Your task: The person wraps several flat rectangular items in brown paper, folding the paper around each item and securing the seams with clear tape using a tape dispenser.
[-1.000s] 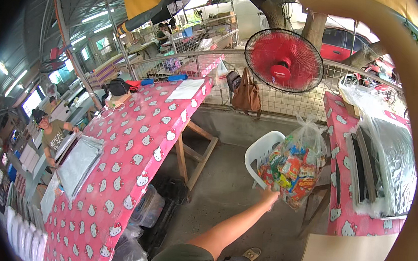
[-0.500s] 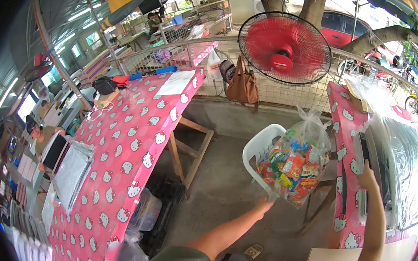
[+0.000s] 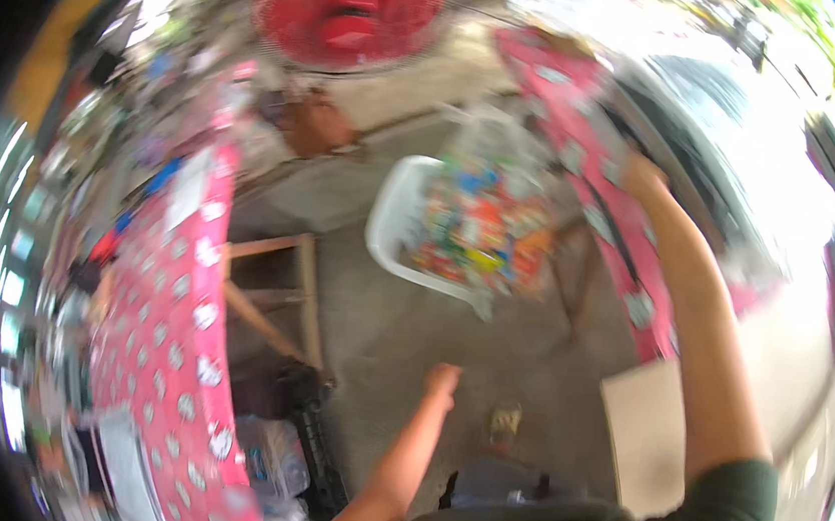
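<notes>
My left hand (image 3: 443, 384) hangs over the floor, apart from everything, its fingers smeared by motion. In front of it stands what looks like a white plastic chair (image 3: 389, 213), bearing a clear plastic bag (image 3: 486, 232) full of colourful small packets. My right arm reaches forward, and my right hand (image 3: 644, 177) is at the edge of a dark flat panel (image 3: 684, 156) in a plastic-wrapped stack on the right-hand table. Blur hides whether those fingers grip the edge or only touch it.
A long pink patterned table (image 3: 169, 337) stands on the left, another pink table (image 3: 573, 155) on the right. A red fan (image 3: 351, 8) and a brown bag (image 3: 320, 123) are at the back. A beige board (image 3: 644, 438) lies near my right arm.
The view has swung, shifting the scene leftward, and is now blurred. My left hand has come away from the front of the chair and bag; my right hand remains by the stack.
</notes>
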A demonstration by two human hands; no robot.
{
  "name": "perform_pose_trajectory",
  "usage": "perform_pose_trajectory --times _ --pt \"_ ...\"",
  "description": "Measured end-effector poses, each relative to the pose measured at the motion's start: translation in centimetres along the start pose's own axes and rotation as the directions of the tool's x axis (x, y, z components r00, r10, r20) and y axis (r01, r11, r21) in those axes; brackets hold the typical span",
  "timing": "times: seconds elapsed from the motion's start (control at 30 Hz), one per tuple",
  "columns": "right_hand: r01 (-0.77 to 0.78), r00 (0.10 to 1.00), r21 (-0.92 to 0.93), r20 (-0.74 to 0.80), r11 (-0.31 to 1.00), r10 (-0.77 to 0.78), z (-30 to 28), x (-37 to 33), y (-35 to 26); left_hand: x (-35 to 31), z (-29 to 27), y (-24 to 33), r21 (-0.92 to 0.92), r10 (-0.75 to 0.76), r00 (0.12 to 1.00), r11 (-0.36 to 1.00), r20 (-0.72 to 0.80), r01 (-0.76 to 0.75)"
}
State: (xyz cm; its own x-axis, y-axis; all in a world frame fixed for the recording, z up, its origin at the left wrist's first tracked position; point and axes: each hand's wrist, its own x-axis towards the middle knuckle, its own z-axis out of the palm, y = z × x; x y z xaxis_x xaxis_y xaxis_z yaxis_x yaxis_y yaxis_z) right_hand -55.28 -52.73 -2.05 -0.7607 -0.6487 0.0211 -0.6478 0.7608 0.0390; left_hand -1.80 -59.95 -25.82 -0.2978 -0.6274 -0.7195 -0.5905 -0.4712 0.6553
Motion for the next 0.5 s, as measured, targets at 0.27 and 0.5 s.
perform_pose_trajectory --times 0.27,0.5 --pt "-0.150 0.960 -0.026 0.236 0.988 0.152 -7.3 -5.0 0.7 -4.3 5.6 4.0 -0.038 -0.230 0.973 0.972 0.020 0.231" --pt "-0.218 0.965 0.042 0.157 0.975 0.209 -2.3 -1.9 2.6 -1.2 6.6 -1.8 -0.093 -0.118 0.977 0.986 0.180 0.136"
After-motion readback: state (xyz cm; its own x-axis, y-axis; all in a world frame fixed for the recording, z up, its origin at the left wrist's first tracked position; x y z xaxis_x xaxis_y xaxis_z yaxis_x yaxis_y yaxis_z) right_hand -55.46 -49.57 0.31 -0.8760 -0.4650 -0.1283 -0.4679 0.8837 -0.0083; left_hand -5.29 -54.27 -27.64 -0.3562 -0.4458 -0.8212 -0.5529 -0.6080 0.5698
